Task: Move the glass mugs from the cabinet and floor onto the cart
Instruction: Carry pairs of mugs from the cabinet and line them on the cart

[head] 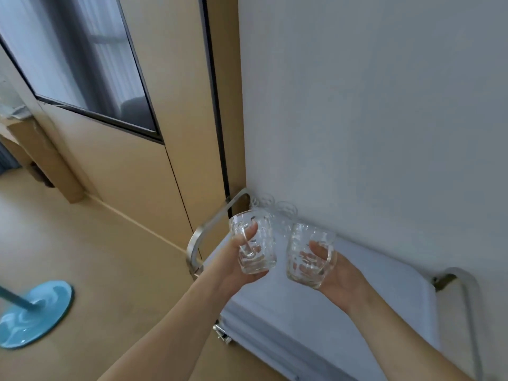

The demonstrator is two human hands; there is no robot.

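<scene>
Now both hands carry a mug apiece above the cart point(316, 312), so the step in hand looks like the set-down. The left hand point(236, 259) has its fingers curled round one mug point(254, 243), thumb through or by the handle. The right hand point(330, 270) grasps the other mug point(309, 254), which is slightly tilted. Both mugs hang in the air over the cart's white top, near its 11 o'clock corner. More mugs point(277, 209) already stand there by the wall point(371, 105), just past the rail point(209, 229). By my judgement the next move calls for lowering each mug upright onto bare top at 6 o'clock of that cluster, without knocking glass on glass, then letting go.
</scene>
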